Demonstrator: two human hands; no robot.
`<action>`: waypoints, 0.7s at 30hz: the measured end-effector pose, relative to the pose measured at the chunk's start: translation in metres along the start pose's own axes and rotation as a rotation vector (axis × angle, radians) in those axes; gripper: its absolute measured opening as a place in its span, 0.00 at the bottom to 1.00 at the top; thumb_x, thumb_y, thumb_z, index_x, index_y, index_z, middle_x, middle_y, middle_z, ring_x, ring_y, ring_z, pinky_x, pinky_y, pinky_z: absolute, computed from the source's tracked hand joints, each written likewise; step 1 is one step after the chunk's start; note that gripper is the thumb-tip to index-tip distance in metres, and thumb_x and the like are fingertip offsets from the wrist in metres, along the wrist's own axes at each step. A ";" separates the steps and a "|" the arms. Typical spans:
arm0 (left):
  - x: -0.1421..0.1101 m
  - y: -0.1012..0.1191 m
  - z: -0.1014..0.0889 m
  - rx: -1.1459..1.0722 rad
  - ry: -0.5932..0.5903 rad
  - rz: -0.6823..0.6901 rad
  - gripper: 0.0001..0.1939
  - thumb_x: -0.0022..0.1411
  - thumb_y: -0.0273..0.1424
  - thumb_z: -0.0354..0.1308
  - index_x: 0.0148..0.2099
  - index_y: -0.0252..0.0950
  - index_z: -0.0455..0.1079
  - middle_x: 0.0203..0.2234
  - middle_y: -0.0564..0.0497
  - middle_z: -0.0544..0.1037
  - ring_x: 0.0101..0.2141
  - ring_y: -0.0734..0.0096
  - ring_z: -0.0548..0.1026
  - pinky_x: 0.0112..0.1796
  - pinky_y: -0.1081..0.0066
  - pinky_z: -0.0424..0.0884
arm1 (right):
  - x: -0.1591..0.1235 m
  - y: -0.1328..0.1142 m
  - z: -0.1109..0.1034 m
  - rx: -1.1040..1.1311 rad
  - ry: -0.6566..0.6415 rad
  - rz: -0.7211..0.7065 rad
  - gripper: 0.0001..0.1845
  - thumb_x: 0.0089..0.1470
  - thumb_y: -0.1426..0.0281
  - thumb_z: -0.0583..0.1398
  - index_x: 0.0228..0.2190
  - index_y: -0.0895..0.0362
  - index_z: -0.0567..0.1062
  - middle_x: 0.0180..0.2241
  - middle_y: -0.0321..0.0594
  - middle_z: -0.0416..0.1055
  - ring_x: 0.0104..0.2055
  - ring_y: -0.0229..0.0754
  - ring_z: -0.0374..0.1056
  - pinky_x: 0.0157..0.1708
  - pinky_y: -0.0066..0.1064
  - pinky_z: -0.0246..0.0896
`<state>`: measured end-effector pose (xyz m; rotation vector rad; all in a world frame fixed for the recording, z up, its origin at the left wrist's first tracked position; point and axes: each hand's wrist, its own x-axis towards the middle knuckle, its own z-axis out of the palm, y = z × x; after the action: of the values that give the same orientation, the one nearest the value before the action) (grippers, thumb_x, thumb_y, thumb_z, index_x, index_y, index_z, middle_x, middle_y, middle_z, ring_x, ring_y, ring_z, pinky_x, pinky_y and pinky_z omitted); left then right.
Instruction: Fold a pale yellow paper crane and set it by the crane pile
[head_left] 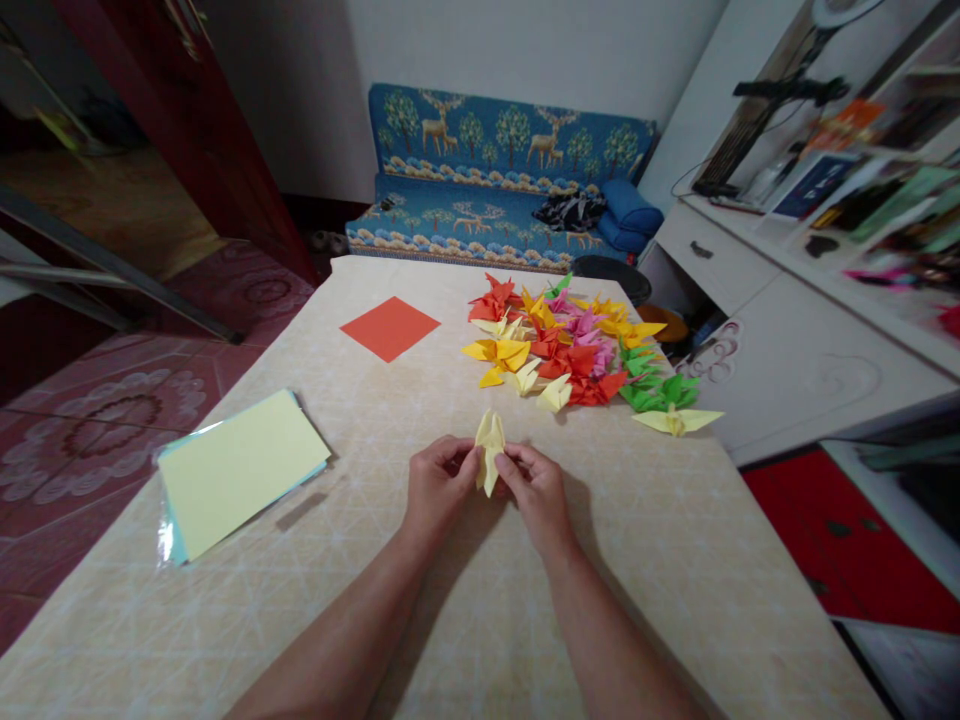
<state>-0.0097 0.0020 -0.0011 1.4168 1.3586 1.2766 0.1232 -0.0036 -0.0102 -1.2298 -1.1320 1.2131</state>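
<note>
Two hands (487, 485) pinching pale-yellow folded paper (490, 445)

No text, label, brand, number or sign can be read anywhere here.

Both your forearms come in from the bottom edge & angle inward, meeting near mid-frame. Your left hand (437, 478) is knuckles-up, fingers curled, thumb & fingertips pinched toward the centre. Your right hand (534, 485) mirrors it, back of hand up, fingers bent in, tips pinched opposite the left's. Hands sit just beside each other, fingertips nearly touching; wrists straight, both low.
</note>
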 end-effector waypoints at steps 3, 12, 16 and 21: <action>0.000 -0.001 0.000 0.019 -0.010 0.004 0.11 0.55 0.34 0.55 0.34 0.32 0.75 0.24 0.50 0.74 0.25 0.74 0.70 0.27 0.76 0.64 | 0.001 0.002 0.000 0.006 -0.001 0.002 0.14 0.47 0.63 0.61 0.33 0.61 0.74 0.25 0.38 0.70 0.23 0.36 0.63 0.21 0.24 0.59; 0.001 0.000 0.000 0.040 -0.015 0.012 0.11 0.55 0.33 0.54 0.33 0.32 0.75 0.24 0.50 0.74 0.25 0.74 0.70 0.27 0.75 0.63 | 0.002 0.005 0.000 -0.002 0.003 -0.004 0.12 0.48 0.65 0.61 0.33 0.62 0.73 0.23 0.37 0.68 0.22 0.34 0.62 0.21 0.23 0.58; 0.001 0.000 0.000 0.063 -0.019 0.024 0.11 0.55 0.33 0.54 0.34 0.32 0.75 0.24 0.50 0.75 0.25 0.74 0.70 0.27 0.75 0.64 | 0.002 0.007 0.000 0.006 0.000 -0.012 0.11 0.48 0.66 0.60 0.32 0.61 0.73 0.25 0.38 0.69 0.23 0.34 0.62 0.22 0.22 0.59; 0.001 0.000 0.000 0.040 -0.032 0.002 0.12 0.56 0.34 0.54 0.34 0.32 0.75 0.25 0.49 0.75 0.26 0.73 0.71 0.28 0.75 0.65 | 0.002 0.005 0.001 0.006 0.009 0.012 0.12 0.47 0.66 0.61 0.32 0.61 0.73 0.23 0.36 0.68 0.21 0.33 0.61 0.20 0.22 0.57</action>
<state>-0.0097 0.0031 -0.0009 1.4599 1.3687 1.2296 0.1223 -0.0016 -0.0158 -1.2379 -1.1151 1.2185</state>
